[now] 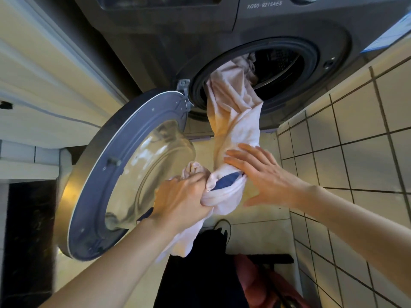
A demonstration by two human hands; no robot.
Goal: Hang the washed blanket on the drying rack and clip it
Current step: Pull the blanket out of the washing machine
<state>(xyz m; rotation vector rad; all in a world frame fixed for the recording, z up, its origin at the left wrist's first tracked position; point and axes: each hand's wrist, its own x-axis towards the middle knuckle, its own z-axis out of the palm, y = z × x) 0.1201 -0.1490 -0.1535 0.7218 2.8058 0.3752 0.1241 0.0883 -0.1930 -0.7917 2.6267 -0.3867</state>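
**Blanket halfway out of the washer, left hand gripping it**

On my feed the left hand (pixel 182 196) sits just below centre. Its fingers are curled tight round a bunched wad of the blanket (pixel 233 112), and a knob of cloth pokes out above the knuckles at 12 o'clock. The right hand (pixel 262 174) lies at 3 o'clock from the left. Its fingers are straight and spread, flat against the side of the cloth, and it grips nothing.

The blanket is pale pink-white, twisted into a thick wrinkled rope. A strip of dark blue shows in the fold between the two hands. From the hands it runs up toward 1 o'clock and over the lip of the drum (pixel 282 70). A loose tail hangs down from the left hand toward 6 o'clock.

The drum belongs to a dark grey front-loading washing machine (pixel 155 30) that fills the top of the view. Inside the drum I can see the far end of the blanket, crumpled at the upper left of the opening. The rest of the drum is dark. The round door (pixel 124 174) stands swung open at 9 o'clock from the hands, its glass bowl facing me.

A tiled wall (pixel 355 152) runs down the 3 o'clock side. On the floor (pixel 255 214) at 6 o'clock there is the toe of a shoe (pixel 222 226).
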